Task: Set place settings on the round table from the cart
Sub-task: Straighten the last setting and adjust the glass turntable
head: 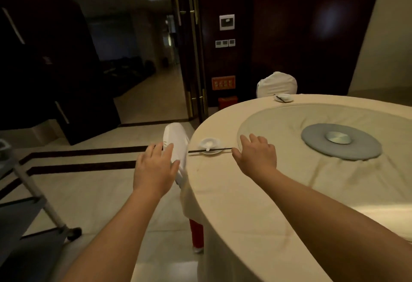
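The round table (256,192) with a cream cloth fills the right half. Near its left edge sits a white saucer (210,146) with a white spoon in it, and dark chopsticks (209,150) lie across the saucer. My right hand (256,154) hovers over the cloth just right of the chopsticks' tip, fingers spread, holding nothing. My left hand (156,168) reaches out past the table's edge, fingers apart and empty, over the white-covered chair (177,147). A second saucer with chopsticks (283,98) rests at the far edge.
A grey turntable base (341,144) sits at the table's centre. The cart (26,210) with grey shelves and a wheel stands at the lower left. Another white-covered chair (277,84) is behind the table. An open doorway (138,58) leads to a dim corridor.
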